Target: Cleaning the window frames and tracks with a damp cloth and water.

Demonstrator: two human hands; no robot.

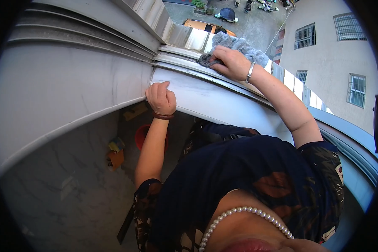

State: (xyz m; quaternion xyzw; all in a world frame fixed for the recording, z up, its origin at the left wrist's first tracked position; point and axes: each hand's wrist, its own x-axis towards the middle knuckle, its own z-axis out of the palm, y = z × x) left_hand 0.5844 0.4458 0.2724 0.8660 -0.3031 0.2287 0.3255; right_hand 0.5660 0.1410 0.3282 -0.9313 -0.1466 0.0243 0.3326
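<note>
A crumpled grey cloth [257, 54] lies over the outer edge of the window's metal track [179, 59]. My right hand [231, 63], a silver bangle at its wrist, grips a darker, dirty part of cloth [207, 60] against the track; whether this is one cloth with the lighter part I cannot tell. My left hand [161, 98], with a brown bracelet, rests curled on the near corner of the white marble-look windowsill [189, 91]. Its fingers are bent and no object shows in it.
Below the sill are a red bucket [141, 137] and a yellow and orange item [116, 159]. Stacked window frame rails [82, 34] rise at the left. Outside, far below, stand an orange car [201, 24] and scooters; a building with barred windows [305, 35] is opposite.
</note>
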